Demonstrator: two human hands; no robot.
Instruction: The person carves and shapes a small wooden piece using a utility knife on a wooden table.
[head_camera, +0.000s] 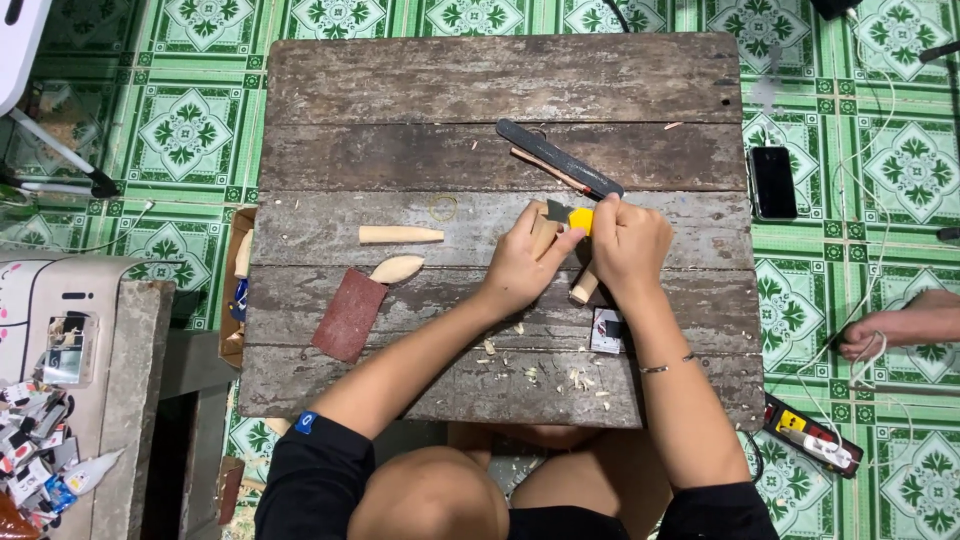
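Both hands work close together near the right edge of the counter (400, 90), a top of rough, weathered planks. The left hand (520, 265) has its grip clamped on a pale wooden stick (583, 286), whose lower end rests on the planks between the two wrists, tilted. The right hand (628, 245) has its grip closed around a yellow-handled knife (580, 218), whose short dark blade sits at the top of the stick, just under the left thumb. Pale wood shavings (560, 375) lie scattered along the near edge of the counter, below the hands. Toward the middle lie a carved wooden peg (400, 235) and, just below it, a leaf-shaped wooden piece (397, 268); a sheet of reddish-brown sandpaper (349, 314) lies beside that, toward the left edge. A long black file (558, 158) lies slantwise just above the hands, with a thin reddish stick (548, 171) alongside it. A small card (606, 330) rests by the right wrist. On the tiled floor to the right of the counter lie a dark phone (772, 182) and a power strip (812, 437), and another person's hand (880, 335) shows at the right edge of the view.
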